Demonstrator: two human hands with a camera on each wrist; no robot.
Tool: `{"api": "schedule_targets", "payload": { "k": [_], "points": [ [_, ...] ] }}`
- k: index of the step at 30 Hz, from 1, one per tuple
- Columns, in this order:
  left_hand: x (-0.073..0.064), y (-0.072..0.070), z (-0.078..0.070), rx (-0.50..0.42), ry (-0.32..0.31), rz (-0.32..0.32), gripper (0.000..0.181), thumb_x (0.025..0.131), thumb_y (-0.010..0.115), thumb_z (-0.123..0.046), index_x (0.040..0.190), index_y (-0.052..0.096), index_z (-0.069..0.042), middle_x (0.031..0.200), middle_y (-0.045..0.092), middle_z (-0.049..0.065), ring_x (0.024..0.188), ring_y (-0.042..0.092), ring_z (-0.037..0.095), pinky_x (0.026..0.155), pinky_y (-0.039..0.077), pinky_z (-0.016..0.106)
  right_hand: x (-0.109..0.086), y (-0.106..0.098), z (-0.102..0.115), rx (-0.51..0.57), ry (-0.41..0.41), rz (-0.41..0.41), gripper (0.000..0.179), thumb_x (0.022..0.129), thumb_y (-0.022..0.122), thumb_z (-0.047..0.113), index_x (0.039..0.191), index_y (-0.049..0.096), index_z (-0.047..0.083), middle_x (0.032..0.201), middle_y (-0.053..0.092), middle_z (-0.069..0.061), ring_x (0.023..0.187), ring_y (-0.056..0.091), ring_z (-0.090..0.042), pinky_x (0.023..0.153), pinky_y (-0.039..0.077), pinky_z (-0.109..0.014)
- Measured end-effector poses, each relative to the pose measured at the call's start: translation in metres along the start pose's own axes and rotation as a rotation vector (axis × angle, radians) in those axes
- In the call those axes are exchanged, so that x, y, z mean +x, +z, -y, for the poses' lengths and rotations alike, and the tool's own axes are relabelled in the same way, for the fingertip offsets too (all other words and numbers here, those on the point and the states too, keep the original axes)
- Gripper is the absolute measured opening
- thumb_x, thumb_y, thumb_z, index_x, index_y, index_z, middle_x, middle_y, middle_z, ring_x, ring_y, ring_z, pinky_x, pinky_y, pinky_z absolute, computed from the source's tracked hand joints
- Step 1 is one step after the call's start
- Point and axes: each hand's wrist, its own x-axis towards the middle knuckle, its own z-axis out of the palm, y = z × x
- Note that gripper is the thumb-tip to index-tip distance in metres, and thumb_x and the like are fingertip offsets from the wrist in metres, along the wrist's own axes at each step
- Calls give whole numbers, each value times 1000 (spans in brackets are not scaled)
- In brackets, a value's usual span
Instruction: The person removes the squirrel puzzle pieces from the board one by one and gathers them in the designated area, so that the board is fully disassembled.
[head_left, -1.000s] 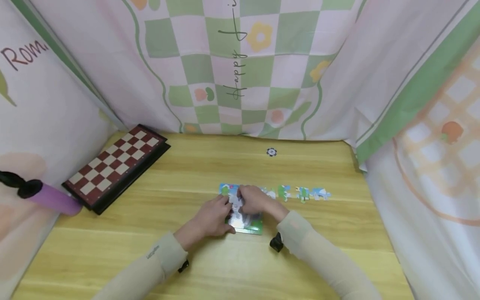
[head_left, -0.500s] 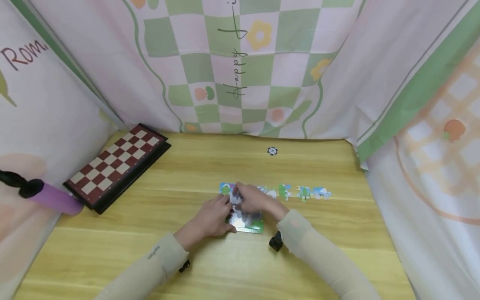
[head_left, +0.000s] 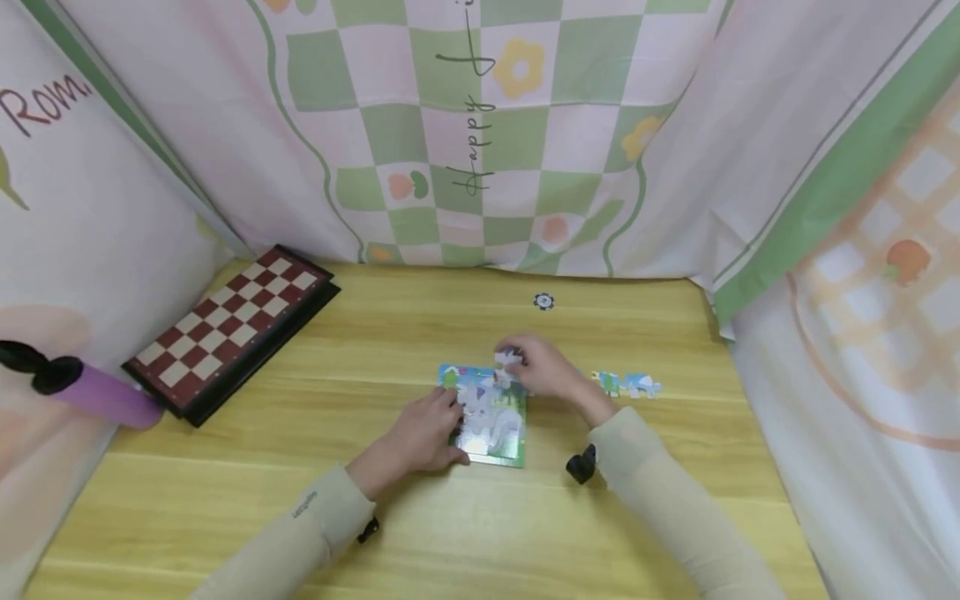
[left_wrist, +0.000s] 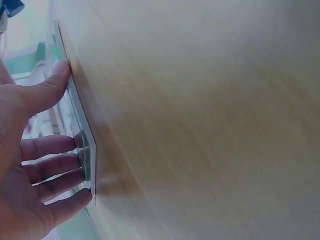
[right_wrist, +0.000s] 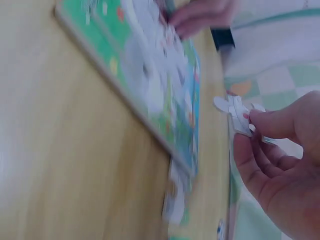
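In the head view my left hand (head_left: 422, 432) rests along the left edge of the puzzle board (head_left: 491, 454). Its fingers and thumb lie fairly straight against the board's edge, spread apart in the left wrist view. The board shows a grey-white animal on green and blue. Just above its upper right part, my right hand (head_left: 546, 367) pinches a whitish jigsaw piece (right_wrist: 239, 116) between thumb and fingers, clear of the board. More jigsaw pieces (head_left: 641, 385) lie in a row to the right, partly hidden behind my right hand.
A folded chessboard (head_left: 232, 325) lies at the left, with a purple bottle (head_left: 112, 400) beside it. A small round black-and-white disc (head_left: 544, 302) is on the table (head_left: 420, 325) toward the back. Curtains (head_left: 480, 150) hang behind and at both sides.
My right hand has lifted off the board's upper middle and moved right and up, with a jigsaw piece now visible in its fingers. The left hand stays put.
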Motion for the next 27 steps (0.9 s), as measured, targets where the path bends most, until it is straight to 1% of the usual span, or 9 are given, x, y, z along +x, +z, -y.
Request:
{"api": "schedule_targets", "payload": {
  "k": [3, 6, 10, 13, 15, 20, 24, 27],
  "points": [
    [0, -3, 0, -5, -8, 27, 57, 75, 86, -61, 98, 69, -11, 109, 63, 3, 96, 56, 17, 77, 57, 29, -1, -5, -7, 11, 40, -34, 38, 100, 60, 4, 138, 61, 0, 138, 64, -21, 126, 62, -39, 108, 54, -55],
    [0, -5, 1, -10, -9, 41, 57, 76, 86, -60, 98, 68, -10, 107, 62, 4, 94, 54, 17, 74, 55, 28, 0, -5, -14, 33, 93, -51, 41, 100, 62, 5, 140, 57, 2, 133, 65, -20, 119, 64, -35, 103, 57, -51],
    [-2, -7, 8, -18, -35, 54, 58, 77, 86, -58, 102, 69, -8, 108, 64, 5, 96, 55, 18, 80, 56, 31, 1, -4, -19, 66, 120, -87, 40, 99, 64, 6, 137, 58, 2, 122, 67, -18, 106, 65, -30, 94, 59, -45],
    [-4, -9, 17, -32, -61, 56, 60, 76, 87, -55, 105, 70, -6, 110, 64, 7, 98, 56, 20, 85, 58, 35, 2, -4, -21, 71, 107, -108, 37, 97, 66, 5, 133, 60, 1, 118, 69, -19, 102, 66, -30, 91, 60, -44],
    [-6, -10, 22, -42, -79, 62, 61, 77, 87, -54, 108, 70, -5, 113, 64, 7, 100, 56, 20, 88, 58, 36, 3, -3, -21, 58, 97, -106, 36, 96, 68, 4, 131, 62, 1, 117, 69, -18, 102, 67, -30, 91, 60, -44],
    [-10, -11, 31, -60, -101, 84, 60, 79, 86, -54, 113, 68, -8, 117, 62, 5, 103, 56, 18, 90, 57, 36, 5, 2, -22, 6, 84, -57, 35, 93, 71, 5, 128, 65, 3, 116, 71, -17, 103, 68, -29, 92, 61, -44],
    [-11, -13, 34, -75, -98, 95, 59, 80, 86, -53, 113, 67, -7, 115, 61, 6, 102, 56, 19, 91, 57, 37, 6, 7, -20, -26, 85, -36, 35, 92, 73, 6, 127, 66, 4, 114, 72, -16, 101, 68, -27, 91, 60, -43],
    [-13, -15, 39, -65, -120, 102, 58, 80, 87, -51, 112, 67, -7, 114, 61, 6, 103, 55, 20, 92, 56, 39, 8, 11, -19, -40, 87, -31, 34, 92, 74, 6, 125, 67, 4, 112, 72, -15, 99, 67, -26, 90, 60, -43]
  ]
}}
